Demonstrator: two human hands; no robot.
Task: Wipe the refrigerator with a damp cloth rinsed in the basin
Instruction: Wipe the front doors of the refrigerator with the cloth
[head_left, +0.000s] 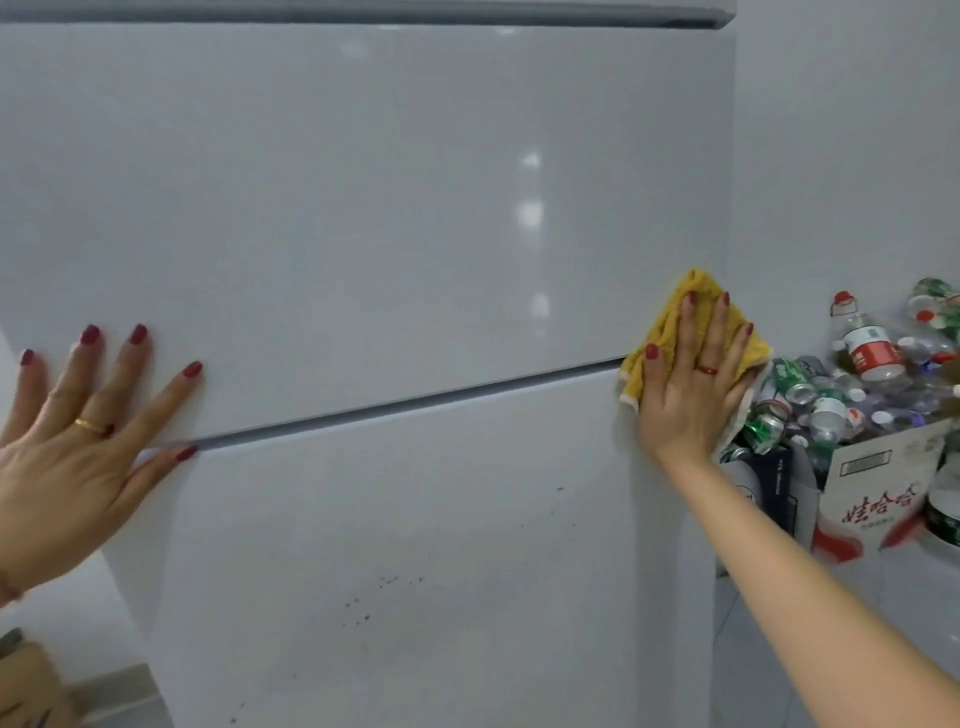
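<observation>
A white refrigerator (363, 208) fills most of the head view, with a dark seam between its upper and lower doors. My right hand (691, 379) presses a folded yellow cloth (675, 322) flat against the fridge's right edge, over the seam, fingers straight. My left hand (78, 421) lies flat with spread fingers on the upper door at the left, its thumb at the seam. Dark specks dot the lower door (384, 587). No basin is in view.
To the right of the fridge, a cardboard box (878, 488) is heaped with empty plastic bottles and cans (841, 384) against a white wall. A tiled floor shows at lower right. A brown object (26, 680) sits at the bottom left corner.
</observation>
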